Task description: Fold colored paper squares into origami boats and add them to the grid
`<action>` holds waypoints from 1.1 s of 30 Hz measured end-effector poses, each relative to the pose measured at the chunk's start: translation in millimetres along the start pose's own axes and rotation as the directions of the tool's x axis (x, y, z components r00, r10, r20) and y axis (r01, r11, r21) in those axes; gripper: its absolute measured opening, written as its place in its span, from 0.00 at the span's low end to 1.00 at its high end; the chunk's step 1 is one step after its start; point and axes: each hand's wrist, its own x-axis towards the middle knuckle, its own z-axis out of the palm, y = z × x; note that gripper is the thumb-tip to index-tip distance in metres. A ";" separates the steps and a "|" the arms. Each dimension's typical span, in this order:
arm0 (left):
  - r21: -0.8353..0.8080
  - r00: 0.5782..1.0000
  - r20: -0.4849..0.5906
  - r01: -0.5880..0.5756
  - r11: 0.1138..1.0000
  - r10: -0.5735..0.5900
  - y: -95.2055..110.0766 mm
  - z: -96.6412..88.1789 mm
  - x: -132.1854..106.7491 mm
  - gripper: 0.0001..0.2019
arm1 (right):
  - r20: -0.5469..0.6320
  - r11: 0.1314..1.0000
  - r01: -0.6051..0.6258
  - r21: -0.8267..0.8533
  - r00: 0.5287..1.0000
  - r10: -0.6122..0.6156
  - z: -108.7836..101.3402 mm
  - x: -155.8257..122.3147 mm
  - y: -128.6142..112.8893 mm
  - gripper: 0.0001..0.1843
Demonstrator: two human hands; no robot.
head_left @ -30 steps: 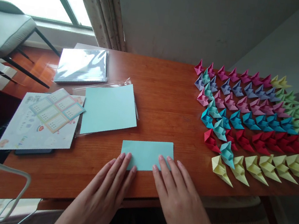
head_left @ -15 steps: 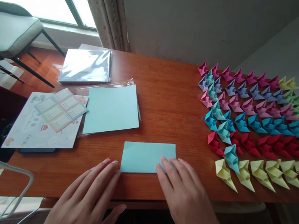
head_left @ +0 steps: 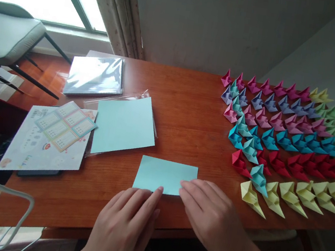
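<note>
A light blue sheet folded into a rectangle (head_left: 164, 174) lies flat on the wooden table (head_left: 188, 112) near its front edge. My left hand (head_left: 126, 225) lies below it, fingers stretched out, fingertips touching the sheet's front edge. My right hand (head_left: 210, 217) rests at the sheet's lower right corner, fingers extended and close together, tips on the paper. Neither hand grips anything.
Rows of several folded paper shapes (head_left: 282, 139) in pink, purple, blue, red, yellow and green fill the table's right side. A light blue paper stack in a clear wrapper (head_left: 124, 125), a printed sheet (head_left: 47, 140) and a wrapped pack (head_left: 95, 75) lie left. A chair (head_left: 0, 37) stands by the window.
My left hand left the sheet, drew back to the left, then returned to its front edge. My right hand slid slightly down toward the lower right corner.
</note>
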 end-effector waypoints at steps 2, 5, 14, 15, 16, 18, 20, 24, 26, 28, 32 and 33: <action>-0.030 1.000 -0.015 0.016 0.999 -0.017 0.4 2.6 3.5 0.16 | -0.017 0.995 -0.033 0.095 0.999 0.034 -2.7 -0.8 0.5 0.11; -0.102 0.999 -0.033 0.037 0.994 -0.040 3.0 6.0 7.2 0.15 | 0.007 0.961 -0.096 0.260 0.995 0.098 -8.0 -3.9 -1.2 0.11; -0.573 0.996 0.021 0.085 0.815 -0.089 3.9 3.5 17.6 0.11 | 0.078 0.771 -0.311 0.556 0.943 0.324 -21.9 -3.3 -5.1 0.12; -0.618 0.994 0.065 0.105 0.779 -0.083 3.1 0.6 19.4 0.11 | 0.085 0.763 -0.339 0.550 0.932 0.353 -23.5 -2.5 -3.6 0.13; -0.657 0.992 0.105 0.119 0.745 -0.067 2.3 -2.4 21.2 0.11 | 0.095 0.759 -0.368 0.536 0.920 0.379 -25.0 -1.8 -1.7 0.15; -0.705 0.987 0.158 0.137 0.696 -0.035 0.6 -7.3 23.9 0.10 | 0.137 0.732 -0.450 0.512 0.884 0.447 -27.2 -0.4 2.1 0.22; -0.724 0.982 0.191 0.148 0.674 -0.011 -0.7 -9.3 24.6 0.10 | 0.221 0.659 -0.542 0.521 0.832 0.509 -27.5 1.0 5.0 0.22; -0.715 0.972 0.191 0.234 0.659 -0.138 1.1 -3.5 22.7 0.12 | 0.314 0.510 -0.631 0.585 0.756 0.575 -21.9 4.5 4.4 0.07; -0.716 0.944 0.182 0.318 0.622 -0.274 4.2 1.7 23.8 0.14 | 0.291 0.466 -0.637 0.614 0.731 0.617 -17.5 5.9 1.0 0.03; -0.731 0.913 0.195 0.380 0.567 -0.359 7.4 6.2 28.0 0.13 | 0.266 0.432 -0.631 0.645 0.715 0.646 -13.6 6.1 -3.1 0.04; -0.759 0.885 0.258 0.433 0.485 -0.387 10.2 9.8 40.8 0.04 | 0.248 0.376 -0.617 0.691 0.691 0.679 -10.0 3.3 -8.6 0.07; -0.762 0.881 0.269 0.442 0.473 -0.389 10.2 9.5 43.5 0.05 | 0.241 0.369 -0.603 0.707 0.696 0.676 -10.1 2.6 -8.8 0.06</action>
